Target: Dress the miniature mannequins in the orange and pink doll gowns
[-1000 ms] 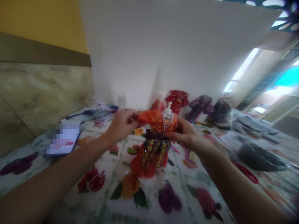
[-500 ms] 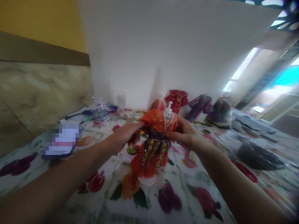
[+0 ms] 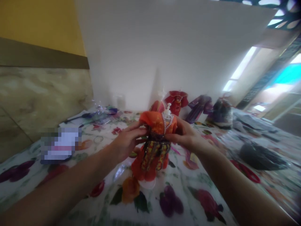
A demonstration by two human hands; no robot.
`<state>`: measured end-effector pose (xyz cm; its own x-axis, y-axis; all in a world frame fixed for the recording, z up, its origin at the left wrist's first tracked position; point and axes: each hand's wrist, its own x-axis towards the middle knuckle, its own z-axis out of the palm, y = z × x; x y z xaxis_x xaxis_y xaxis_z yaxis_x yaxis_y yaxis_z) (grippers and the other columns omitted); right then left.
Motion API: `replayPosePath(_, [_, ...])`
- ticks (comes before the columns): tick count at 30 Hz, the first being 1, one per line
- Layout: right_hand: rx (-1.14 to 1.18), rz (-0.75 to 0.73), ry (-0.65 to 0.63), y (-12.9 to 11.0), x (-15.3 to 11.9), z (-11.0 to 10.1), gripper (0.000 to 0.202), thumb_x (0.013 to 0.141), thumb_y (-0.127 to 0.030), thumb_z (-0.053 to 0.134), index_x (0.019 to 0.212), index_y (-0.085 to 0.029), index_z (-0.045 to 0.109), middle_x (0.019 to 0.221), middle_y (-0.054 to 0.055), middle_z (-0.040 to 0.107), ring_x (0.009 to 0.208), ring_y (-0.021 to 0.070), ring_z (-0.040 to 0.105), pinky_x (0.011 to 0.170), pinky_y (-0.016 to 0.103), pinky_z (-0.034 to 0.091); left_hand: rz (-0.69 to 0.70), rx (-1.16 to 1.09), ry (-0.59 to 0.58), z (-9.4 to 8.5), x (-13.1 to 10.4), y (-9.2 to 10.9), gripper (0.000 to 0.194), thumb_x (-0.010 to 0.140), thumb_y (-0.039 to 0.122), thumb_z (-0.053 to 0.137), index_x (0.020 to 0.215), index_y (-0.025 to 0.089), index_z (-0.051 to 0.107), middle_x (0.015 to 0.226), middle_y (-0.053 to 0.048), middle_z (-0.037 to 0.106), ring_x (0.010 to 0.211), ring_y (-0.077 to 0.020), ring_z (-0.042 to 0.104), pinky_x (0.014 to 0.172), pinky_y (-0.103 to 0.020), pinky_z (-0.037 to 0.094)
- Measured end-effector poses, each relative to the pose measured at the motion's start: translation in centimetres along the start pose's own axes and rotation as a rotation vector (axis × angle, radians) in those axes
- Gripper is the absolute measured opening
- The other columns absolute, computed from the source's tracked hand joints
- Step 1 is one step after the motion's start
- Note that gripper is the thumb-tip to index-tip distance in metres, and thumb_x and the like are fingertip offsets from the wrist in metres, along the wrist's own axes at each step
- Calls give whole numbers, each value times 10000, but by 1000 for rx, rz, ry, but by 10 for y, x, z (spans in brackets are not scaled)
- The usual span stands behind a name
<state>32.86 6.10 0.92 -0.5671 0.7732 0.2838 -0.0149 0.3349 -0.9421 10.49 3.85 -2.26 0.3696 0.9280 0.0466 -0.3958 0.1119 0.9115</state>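
- Nearest us, our two forearms are cut off by the lower corners, over a glossy white tablecloth (image 3: 101,210) printed with fruit and leaves.
- The orange doll dress (image 3: 157,123) stands in the middle of the table, between our hands, on a white stand (image 3: 147,184) whose round base and knobbed top show.
- Our left hand (image 3: 125,138) is half-curled, fingertips at the dress's sleeve on that side; we cannot tell whether they pinch it.
- Our right hand (image 3: 184,133) holds the other side of the waist, thumb in front, remaining fingers hidden behind.
- To the left lies a flat device (image 3: 61,146), its screen blocked out by squares.
- On the right, clear plastic covers a dark bundle (image 3: 262,156) too blurred to name, with a red loop (image 3: 250,173) beside it.
- Farther back, a clear bag (image 3: 222,113), gathered at the top, contains something dark; crinkled plastic (image 3: 102,114) sits at back left.
- Behind stand a red outfit (image 3: 176,102), partly covered by the dress's stand, and a purple outfit (image 3: 200,106).
- Beyond rises a plain pale wall (image 3: 131,47), with marbled tile (image 3: 44,97) at left.
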Motion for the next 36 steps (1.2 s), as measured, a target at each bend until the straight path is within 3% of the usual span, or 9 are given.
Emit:
replayPosePath(6, [-7,9,5,-1,1,0,493,753,-268,799,1186,-203,573,1077,64,690,952,205,671,835,329,552,35,-48,30,-3,2,-4,259,783,154,669,1022,253,673,1012,-11,669,882,-165,632,759,-299,499])
replayPosePath(14, [-30,22,16,-4,0,2,527,750,-306,802,1211,-214,564,1073,61,682,938,204,666,823,330,553,111,-51,72,0,8,1,147,780,184,684,925,199,703,905,-13,680,814,-143,609,791,-293,472])
replayPosePath(18, [-63,24,29,-3,-1,1,512,748,-317,804,1195,-217,577,1041,53,684,892,194,663,795,321,552,258,215,153,-3,11,7,169,803,209,659,964,206,709,947,-21,689,844,-157,588,743,-277,436])
replayPosePath(22, [-48,29,35,0,-2,-2,534,740,-311,811,1211,-222,575,1046,51,690,895,196,666,787,318,552,464,599,247,-11,13,13,129,854,271,635,943,197,691,811,-2,631,725,-137,525,648,-252,388])
replayPosePath(25, [-26,17,25,1,-2,-2,512,748,-290,807,1203,-222,581,1068,50,687,913,193,666,816,322,549,528,701,268,-13,13,15,162,888,318,617,984,200,672,802,4,612,682,-122,495,613,-243,376])
replayPosePath(27, [-29,16,27,0,-2,-2,496,748,-291,806,1187,-218,587,1059,50,690,906,192,667,813,323,550,477,655,278,-11,13,14,168,885,356,630,930,195,646,709,24,574,618,-109,476,568,-235,360])
replayPosePath(30, [-41,26,41,-1,-2,-1,482,743,-297,809,1167,-219,593,1032,46,701,886,192,673,776,309,556,266,512,248,-7,14,10,324,883,485,602,758,186,588,530,51,462,481,-97,421,471,-236,284])
replayPosePath(32, [-27,20,37,0,-2,-1,480,744,-290,807,1171,-229,597,1043,44,707,898,191,678,772,300,559,141,428,188,-4,15,8,430,895,540,544,672,176,585,501,34,464,448,-94,407,452,-244,250])
replayPosePath(36, [-4,3,23,2,-2,-2,479,754,-276,797,1191,-248,603,1084,41,708,924,192,685,806,310,565,128,271,134,-2,17,5,369,886,421,563,623,167,611,539,17,488,495,-95,406,495,-250,272])
